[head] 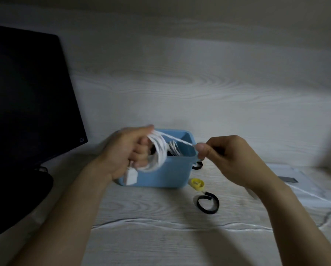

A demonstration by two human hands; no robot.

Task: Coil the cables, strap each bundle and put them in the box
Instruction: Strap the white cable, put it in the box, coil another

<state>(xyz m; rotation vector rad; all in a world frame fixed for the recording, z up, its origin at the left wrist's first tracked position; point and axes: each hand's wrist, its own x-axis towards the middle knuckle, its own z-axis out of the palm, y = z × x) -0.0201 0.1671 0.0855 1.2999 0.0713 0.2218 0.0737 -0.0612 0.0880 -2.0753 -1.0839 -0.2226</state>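
Over a pale wood-grain surface (160,237), a person's left hand (122,152) holds a coil of white cable (158,152), its fingers curled through the loops, while a white plug (131,176) hangs from the bundle just below the palm. Opposite it, the right hand (228,160) pinches the cable's free end between thumb and fingertips, and a single strand runs taut from the coil across to that grip. Both hands hover above a light blue box (170,175) that stands on the surface near the middle of the scene; the coil hangs over the box's near left corner, partly in front of its wall. More white cable (173,149) lies inside the box, though blur hides how it is arranged. Just right of the box, a yellow strap (196,184) rests curled on the surface, and a black strap (207,205) lies in an open loop just in front of it. Another black strap (197,165) shows partly at the box's right side, below the right hand's fingers. A dark monitor (26,96) stands at the left, well apart from the box. Another white cable (180,225) trails across the surface nearer the camera.
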